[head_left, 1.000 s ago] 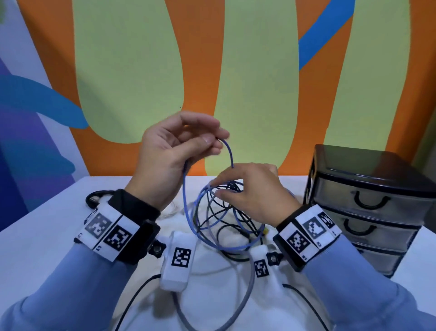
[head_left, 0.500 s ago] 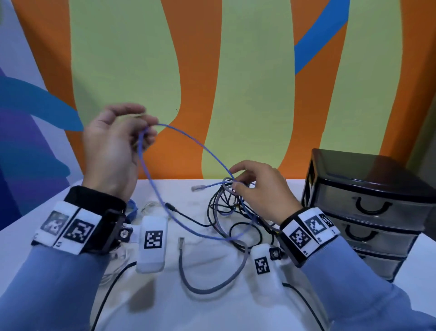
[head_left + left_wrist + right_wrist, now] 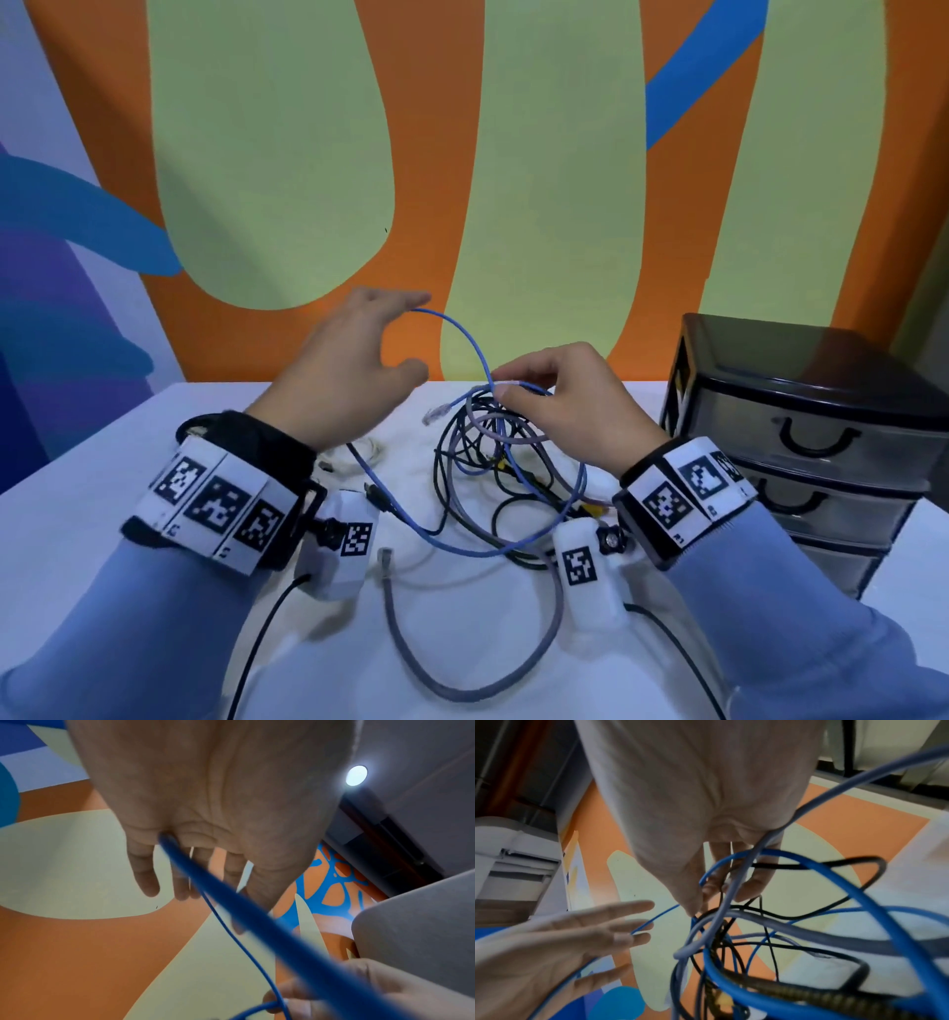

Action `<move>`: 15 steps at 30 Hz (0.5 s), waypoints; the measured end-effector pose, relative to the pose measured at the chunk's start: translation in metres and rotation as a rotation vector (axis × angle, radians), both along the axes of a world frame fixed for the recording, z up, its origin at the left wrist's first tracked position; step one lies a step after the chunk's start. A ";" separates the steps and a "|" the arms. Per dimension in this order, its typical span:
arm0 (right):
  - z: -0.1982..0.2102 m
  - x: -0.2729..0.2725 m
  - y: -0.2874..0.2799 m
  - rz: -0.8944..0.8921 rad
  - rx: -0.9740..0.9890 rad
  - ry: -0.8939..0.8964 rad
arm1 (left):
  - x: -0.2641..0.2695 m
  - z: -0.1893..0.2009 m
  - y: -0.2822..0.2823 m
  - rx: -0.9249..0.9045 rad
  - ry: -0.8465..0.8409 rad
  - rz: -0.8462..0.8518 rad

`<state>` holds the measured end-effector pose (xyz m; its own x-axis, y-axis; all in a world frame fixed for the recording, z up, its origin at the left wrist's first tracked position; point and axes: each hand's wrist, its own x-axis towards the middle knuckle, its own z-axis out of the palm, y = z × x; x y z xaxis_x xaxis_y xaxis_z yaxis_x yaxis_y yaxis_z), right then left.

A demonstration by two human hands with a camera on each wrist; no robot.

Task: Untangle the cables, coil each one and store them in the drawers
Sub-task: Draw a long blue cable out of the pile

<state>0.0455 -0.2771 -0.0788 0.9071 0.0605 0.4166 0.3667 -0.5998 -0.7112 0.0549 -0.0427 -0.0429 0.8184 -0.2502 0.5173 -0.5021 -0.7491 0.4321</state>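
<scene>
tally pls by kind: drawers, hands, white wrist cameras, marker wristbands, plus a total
drawers: 3
hands: 2, left hand and right hand, which pinches the blue cable
white wrist cameras: 2
marker wristbands: 2
total: 9

An office-like room: painted mural wall (image 3: 513,154), white table (image 3: 102,488), black drawer unit (image 3: 801,442), ceiling downlight (image 3: 356,775).
</scene>
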 end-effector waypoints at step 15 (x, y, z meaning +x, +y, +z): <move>0.033 -0.020 -0.009 0.100 0.783 -0.014 | 0.010 -0.004 -0.002 -0.324 -0.238 0.180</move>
<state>0.0260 -0.2859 -0.0463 0.9072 -0.1740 0.3829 0.4044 0.1105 -0.9079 0.0654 -0.0444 -0.0465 0.6828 0.0919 0.7248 -0.4899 -0.6784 0.5475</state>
